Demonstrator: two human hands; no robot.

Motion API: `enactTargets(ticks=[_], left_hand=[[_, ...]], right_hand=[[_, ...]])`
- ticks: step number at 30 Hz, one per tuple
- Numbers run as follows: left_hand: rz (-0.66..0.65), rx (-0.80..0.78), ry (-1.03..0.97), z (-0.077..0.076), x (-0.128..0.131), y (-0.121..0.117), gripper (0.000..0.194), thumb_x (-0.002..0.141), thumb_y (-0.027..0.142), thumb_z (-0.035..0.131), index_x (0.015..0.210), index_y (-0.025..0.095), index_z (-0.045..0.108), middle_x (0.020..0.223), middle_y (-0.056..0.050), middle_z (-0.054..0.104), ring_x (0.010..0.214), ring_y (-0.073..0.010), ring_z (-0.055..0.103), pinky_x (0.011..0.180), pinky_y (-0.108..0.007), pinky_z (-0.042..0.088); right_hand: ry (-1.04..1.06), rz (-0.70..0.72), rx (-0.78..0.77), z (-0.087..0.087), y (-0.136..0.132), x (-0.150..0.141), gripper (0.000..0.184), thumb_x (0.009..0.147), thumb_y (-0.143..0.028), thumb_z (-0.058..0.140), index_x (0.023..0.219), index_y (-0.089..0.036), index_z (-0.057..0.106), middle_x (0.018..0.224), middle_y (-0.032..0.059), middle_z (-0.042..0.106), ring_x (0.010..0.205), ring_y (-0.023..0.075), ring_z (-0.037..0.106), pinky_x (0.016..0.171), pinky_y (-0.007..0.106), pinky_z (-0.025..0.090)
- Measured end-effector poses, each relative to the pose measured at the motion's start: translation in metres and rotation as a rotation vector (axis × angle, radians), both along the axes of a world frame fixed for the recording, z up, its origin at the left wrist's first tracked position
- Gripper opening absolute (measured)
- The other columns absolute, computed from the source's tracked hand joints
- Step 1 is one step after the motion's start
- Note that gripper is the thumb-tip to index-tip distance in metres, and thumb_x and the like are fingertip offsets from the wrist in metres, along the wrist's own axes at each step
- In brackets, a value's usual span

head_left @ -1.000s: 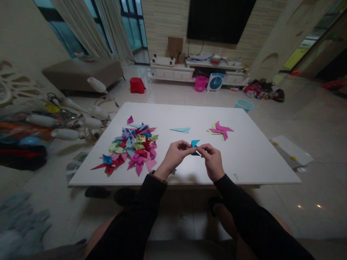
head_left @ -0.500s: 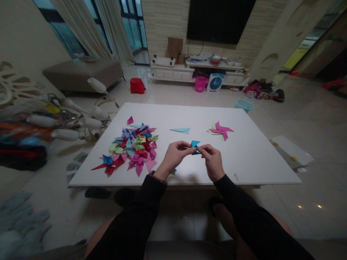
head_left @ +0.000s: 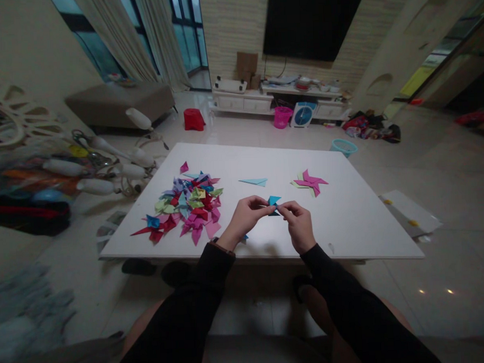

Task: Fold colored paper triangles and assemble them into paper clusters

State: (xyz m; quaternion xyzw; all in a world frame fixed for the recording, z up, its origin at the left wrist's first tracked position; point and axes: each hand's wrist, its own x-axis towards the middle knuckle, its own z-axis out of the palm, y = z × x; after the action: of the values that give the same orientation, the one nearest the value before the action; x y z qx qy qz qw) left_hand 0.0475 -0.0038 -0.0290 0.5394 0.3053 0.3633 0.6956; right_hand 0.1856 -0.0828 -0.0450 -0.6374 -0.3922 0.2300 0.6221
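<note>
Between my two hands is a small piece of folded blue paper (head_left: 273, 200), held just above the white table (head_left: 346, 220). My left hand (head_left: 248, 215) pinches its left side between thumb and fingers. From the other side, the fingertips of my right hand (head_left: 299, 222) pinch its right edge. Beyond my hands lies a pale blue folded paper (head_left: 254, 181) with a long point. A pink and light green paper pinwheel (head_left: 311, 182) rests farther right. Left of my hands spreads a pile of colourful folded papers (head_left: 193, 202). A bit of blue paper shows beside my left wrist.
A single magenta folded piece (head_left: 184, 166) sits behind the pile. On the floor past the table are a red stool (head_left: 194, 119), a pink bin (head_left: 282, 117), a blue fan (head_left: 303, 115) and a turquoise basket (head_left: 343, 146). A lamp with white shades (head_left: 95, 186) stands at left.
The whole view has shifted slightly, so things sit a little farther right. Both hands keep their pinch on the blue paper, with barely any visible movement.
</note>
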Motion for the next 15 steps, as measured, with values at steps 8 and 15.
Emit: enactTargets(ticks=[8, 15], left_hand=[[0.134, -0.091, 0.08, -0.011, -0.004, 0.016, 0.025, 0.067, 0.034, 0.077, 0.081, 0.015, 0.067, 0.089, -0.009, 0.072, 0.086, -0.0199, 0.067, 0.072, -0.029, 0.051], [0.277, -0.09, 0.083, -0.012, -0.01, 0.022, 0.018, 0.068, 0.03, 0.068, 0.079, 0.016, 0.064, 0.093, -0.008, 0.071, 0.083, -0.0189, 0.067, 0.067, -0.027, 0.05]], right_hand=[[-0.291, 0.066, -0.078, -0.007, 0.007, 0.015, 0.019, 0.078, -0.036, 0.071, 0.068, -0.02, 0.07, 0.08, 0.003, 0.064, 0.078, 0.0192, 0.059, 0.075, 0.034, 0.045], [-0.869, 0.362, -0.332, -0.048, 0.018, 0.007, 0.015, 0.083, -0.023, 0.07, 0.069, -0.022, 0.074, 0.091, 0.0084, 0.066, 0.097, 0.0257, 0.053, 0.086, 0.039, 0.044]])
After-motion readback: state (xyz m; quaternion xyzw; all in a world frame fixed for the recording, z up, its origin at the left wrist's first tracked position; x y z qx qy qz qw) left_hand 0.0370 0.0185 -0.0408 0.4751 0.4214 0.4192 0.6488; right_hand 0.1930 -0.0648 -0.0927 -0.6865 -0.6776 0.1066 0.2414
